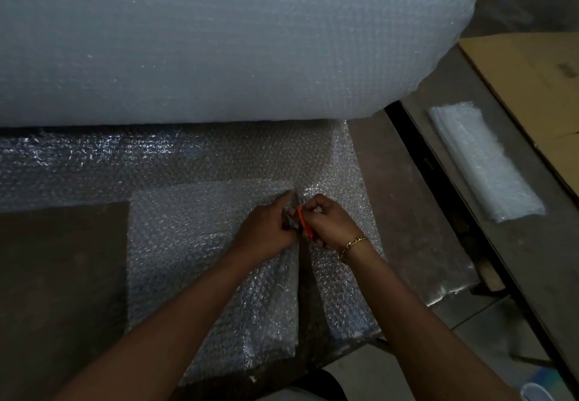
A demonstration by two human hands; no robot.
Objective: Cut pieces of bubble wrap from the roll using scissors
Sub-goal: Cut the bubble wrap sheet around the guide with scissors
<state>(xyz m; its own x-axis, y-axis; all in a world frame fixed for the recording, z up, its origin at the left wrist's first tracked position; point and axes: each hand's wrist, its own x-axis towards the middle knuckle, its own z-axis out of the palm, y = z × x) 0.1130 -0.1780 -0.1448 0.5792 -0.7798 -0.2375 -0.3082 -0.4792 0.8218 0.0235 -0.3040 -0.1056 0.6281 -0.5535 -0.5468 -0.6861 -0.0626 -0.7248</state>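
A huge bubble wrap roll (219, 40) lies across the back of the dark table (62, 275). Its loose sheet (194, 244) spreads toward me over the table. A cut runs up the sheet from the near edge to my hands, with dark table showing in the gap. My right hand (329, 225) grips the orange-handled scissors (301, 217), whose blades point away from me at the end of the cut. My left hand (266, 228) pinches the sheet just left of the blades.
On a second bench at the right lies a stack of cut bubble wrap pieces (482, 162), beside flat brown cardboard (532, 87). A dark gap separates the two benches. A white and blue cup (537, 391) sits low at the right.
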